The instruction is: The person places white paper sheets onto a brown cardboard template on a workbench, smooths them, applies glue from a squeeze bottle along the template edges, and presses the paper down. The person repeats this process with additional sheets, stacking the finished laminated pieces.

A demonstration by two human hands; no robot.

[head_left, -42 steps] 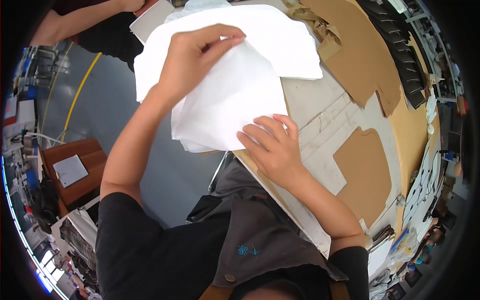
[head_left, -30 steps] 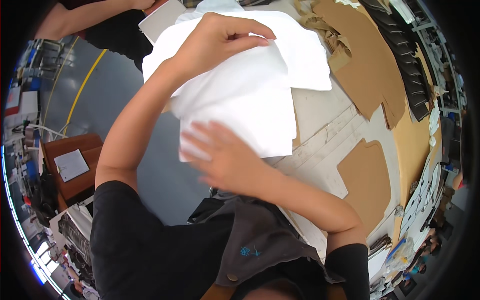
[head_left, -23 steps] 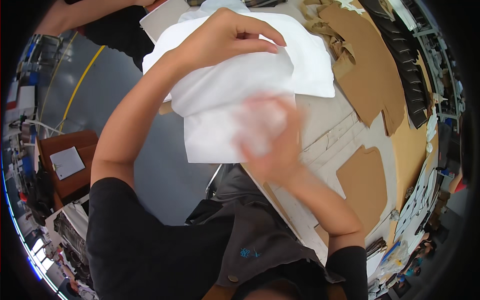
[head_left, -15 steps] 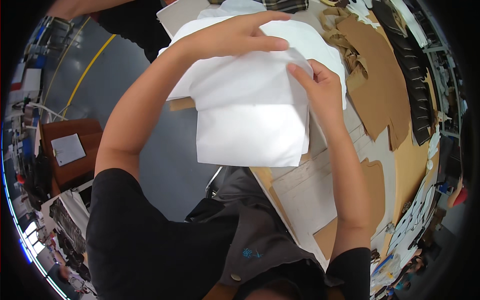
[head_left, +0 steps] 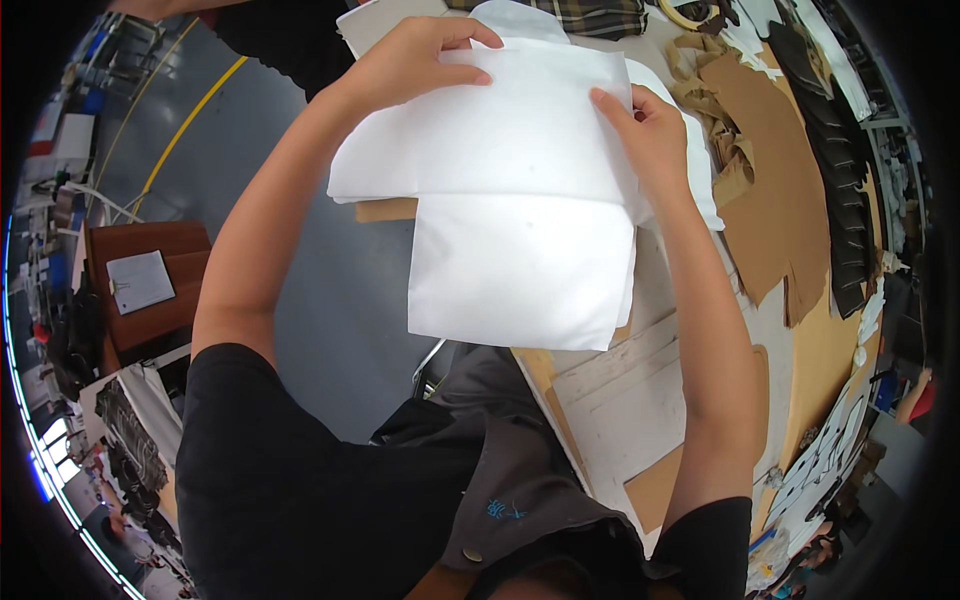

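A thin white cloth sheet (head_left: 530, 130) is raised at the far side of white pieces stacked on the table. My right hand (head_left: 655, 135) pinches its right edge, thumb in front and fingers curled behind. At its upper left, my left hand (head_left: 425, 65) holds the edge, with the thumb on the near face and fingertips at the top. Below the sheet's straight lower edge, a white flap (head_left: 520, 270) hangs over the table's near edge toward me; whether it is the same piece I cannot tell. More white layers (head_left: 375, 165) spread out beneath on the left.
Brown paper pieces (head_left: 775, 170) and dark striped fabric (head_left: 825, 160) lie along the table's right side. Plaid fabric (head_left: 600, 15) is at the far end. Left of the table, a clipboard with paper (head_left: 140, 280) rests on a brown surface. Another person's arm (head_left: 160, 8) shows at the top left.
My left hand has drawn left along the sheet's upper edge, its fingers closing there. The sheet now stands flatter and wider between both hands. The view has shifted slightly.
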